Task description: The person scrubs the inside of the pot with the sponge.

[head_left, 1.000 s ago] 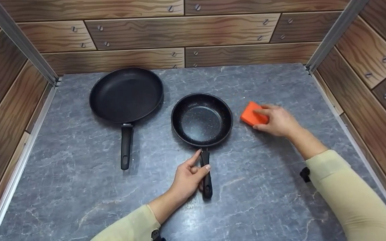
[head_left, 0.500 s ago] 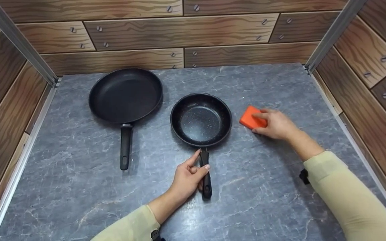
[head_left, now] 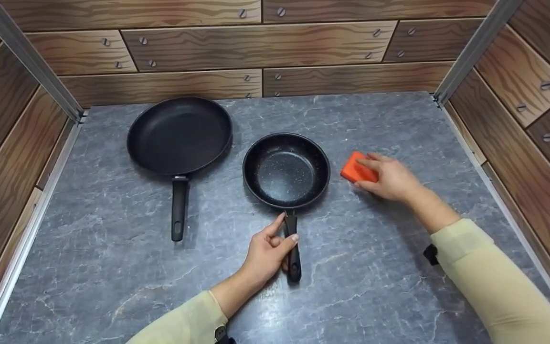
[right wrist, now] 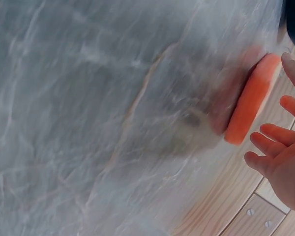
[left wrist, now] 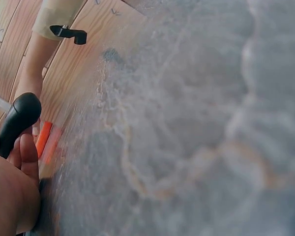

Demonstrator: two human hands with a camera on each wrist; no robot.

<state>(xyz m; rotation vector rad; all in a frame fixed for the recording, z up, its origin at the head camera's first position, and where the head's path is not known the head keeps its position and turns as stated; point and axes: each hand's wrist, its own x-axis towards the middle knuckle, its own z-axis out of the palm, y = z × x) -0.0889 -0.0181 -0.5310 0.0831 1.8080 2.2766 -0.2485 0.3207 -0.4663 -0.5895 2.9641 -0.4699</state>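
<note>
A small black frying pan (head_left: 286,174) with light specks stands in the middle of the table in the head view. My left hand (head_left: 263,255) grips its handle, thumb on top and forefinger pointing along it toward the pan. The end of the handle (left wrist: 24,110) shows in the left wrist view. To the right of the pan lies an orange sponge (head_left: 355,168). My right hand (head_left: 392,179) touches it, forefinger over its top and thumb at its near edge. In the right wrist view, the sponge (right wrist: 253,98) lies beside loosely spread fingers (right wrist: 270,147).
A larger black frying pan (head_left: 179,136) stands at the back left, handle toward me. Wood-patterned walls (head_left: 256,45) enclose the grey marbled table (head_left: 112,267) at the back and both sides, with metal posts at the back corners.
The sponge has shifted slightly toward me and left, with my right hand moving the same way. My left hand has kept its grip on the small frying pan.
</note>
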